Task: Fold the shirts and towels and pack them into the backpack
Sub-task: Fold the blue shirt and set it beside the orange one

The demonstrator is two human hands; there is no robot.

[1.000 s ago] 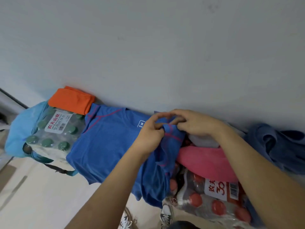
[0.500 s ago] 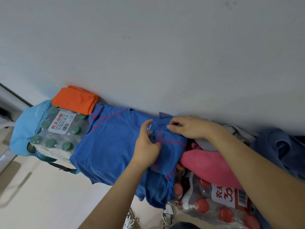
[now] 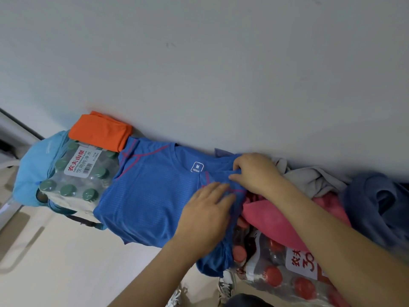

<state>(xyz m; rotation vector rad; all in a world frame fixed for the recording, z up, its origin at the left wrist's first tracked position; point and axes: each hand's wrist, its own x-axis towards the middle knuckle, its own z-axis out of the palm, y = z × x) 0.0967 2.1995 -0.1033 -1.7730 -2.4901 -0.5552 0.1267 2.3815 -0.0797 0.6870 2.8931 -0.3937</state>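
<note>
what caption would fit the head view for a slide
Left hand presses a blue shirt while the right hand pinches its folded edge, beside a bottle pack.

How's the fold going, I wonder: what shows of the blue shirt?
The blue shirt looks like mesh knit, with pink seam lines and a white M label at the collar. It lies spread flat beside the wall, the sleeve nearest the pink towel folded inward. The left hand presses on it; the right hand pinches the fold.
</note>
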